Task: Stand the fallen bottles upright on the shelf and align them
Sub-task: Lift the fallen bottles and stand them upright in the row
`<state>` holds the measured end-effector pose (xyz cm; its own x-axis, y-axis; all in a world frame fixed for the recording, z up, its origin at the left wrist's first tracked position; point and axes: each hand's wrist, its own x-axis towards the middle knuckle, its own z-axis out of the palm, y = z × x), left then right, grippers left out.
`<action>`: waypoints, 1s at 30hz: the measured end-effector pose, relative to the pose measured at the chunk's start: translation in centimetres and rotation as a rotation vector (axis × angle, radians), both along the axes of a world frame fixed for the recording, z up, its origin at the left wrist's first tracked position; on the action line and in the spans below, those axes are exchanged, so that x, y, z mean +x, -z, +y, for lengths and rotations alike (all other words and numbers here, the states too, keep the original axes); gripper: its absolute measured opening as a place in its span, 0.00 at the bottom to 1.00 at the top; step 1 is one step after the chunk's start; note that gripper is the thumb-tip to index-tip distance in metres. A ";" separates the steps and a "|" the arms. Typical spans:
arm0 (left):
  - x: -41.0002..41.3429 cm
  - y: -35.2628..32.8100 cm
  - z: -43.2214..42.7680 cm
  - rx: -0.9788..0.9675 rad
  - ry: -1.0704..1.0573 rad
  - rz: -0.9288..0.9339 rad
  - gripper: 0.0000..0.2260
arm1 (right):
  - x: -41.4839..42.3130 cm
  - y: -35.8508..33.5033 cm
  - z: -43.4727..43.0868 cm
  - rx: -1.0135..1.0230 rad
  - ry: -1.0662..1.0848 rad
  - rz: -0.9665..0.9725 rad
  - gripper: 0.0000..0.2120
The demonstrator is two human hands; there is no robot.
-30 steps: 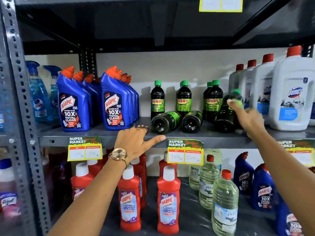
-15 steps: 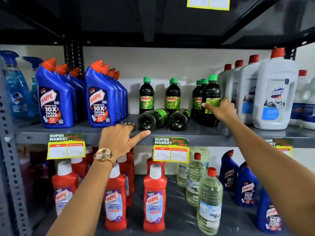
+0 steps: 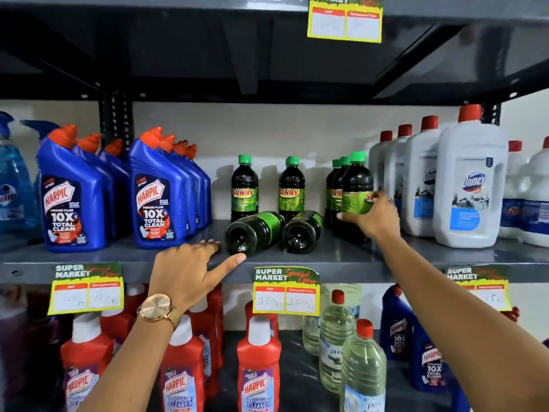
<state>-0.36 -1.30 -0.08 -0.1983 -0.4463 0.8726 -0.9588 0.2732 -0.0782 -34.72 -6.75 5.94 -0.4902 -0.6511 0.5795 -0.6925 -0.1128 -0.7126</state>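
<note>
Two dark Sunny bottles lie on their sides on the grey middle shelf (image 3: 341, 257), bases toward me: the left fallen bottle (image 3: 252, 233) and the right fallen bottle (image 3: 301, 231). Behind them two Sunny bottles (image 3: 244, 188) stand upright. My right hand (image 3: 374, 218) grips the lower body of an upright front Sunny bottle (image 3: 356, 185) at the head of a row on the right. My left hand (image 3: 190, 272) rests on the shelf edge, fingers spread, thumb pointing at the left fallen bottle's base; it holds nothing.
Blue Harpic bottles (image 3: 71, 197) fill the shelf's left side and white Domex bottles (image 3: 469, 182) its right. Price tags (image 3: 286, 291) hang on the shelf lip. Red Harpic bottles (image 3: 258, 361) and clear bottles (image 3: 362, 367) stand on the shelf below. A dark shelf runs overhead.
My right hand has tipped a leaning Sunny bottle upright at the front of the right row and slid down to its lower body. My left hand stays on the shelf edge.
</note>
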 end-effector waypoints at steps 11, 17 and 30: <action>0.1 0.0 0.4 -0.001 0.038 -0.010 0.35 | -0.5 0.5 0.0 0.122 0.009 -0.027 0.37; 0.1 0.0 0.2 0.008 0.047 0.012 0.35 | -0.7 0.4 -0.4 0.159 -0.100 -0.140 0.18; -0.1 0.1 0.1 -0.039 0.030 0.018 0.34 | -1.0 0.5 -1.0 0.209 -0.033 0.013 0.36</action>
<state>-0.46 -1.20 -0.19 -0.1952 -0.4063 0.8927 -0.9515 0.2992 -0.0719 -35.74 -7.76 5.40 -0.4599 -0.7735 0.4361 -0.7005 0.0142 -0.7135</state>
